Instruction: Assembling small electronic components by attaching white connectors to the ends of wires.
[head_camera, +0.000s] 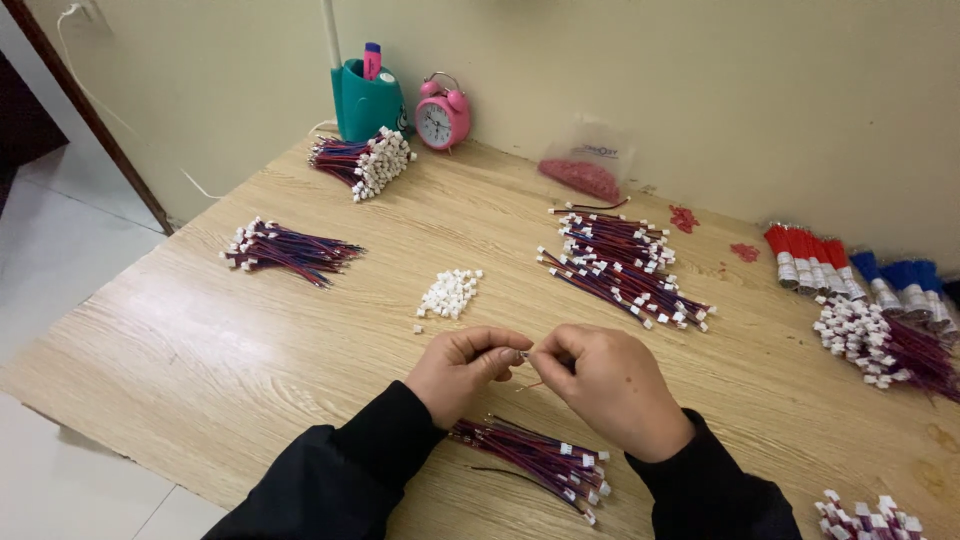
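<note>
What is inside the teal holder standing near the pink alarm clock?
From the teal holder a pink and blue pen-like item sticks up, and a white rod rises at its left edge. Its wall hides anything lower down.

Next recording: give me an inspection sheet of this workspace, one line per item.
Surface: wooden table, light grain, some stains at the right edge.
Job's things: small white connector pinched between both hands; wire bundle lying below the hands; pile of white connectors just ahead.
Clutter: more wire bundles across the table, red and blue rolls, bag of red bits, pink alarm clock, teal holder.
Hands: left hand and right hand meet at the fingertips, black sleeves.
Cables: white cord along the wall, far left.
Surroundings: cream wall, white tiled floor.
</note>
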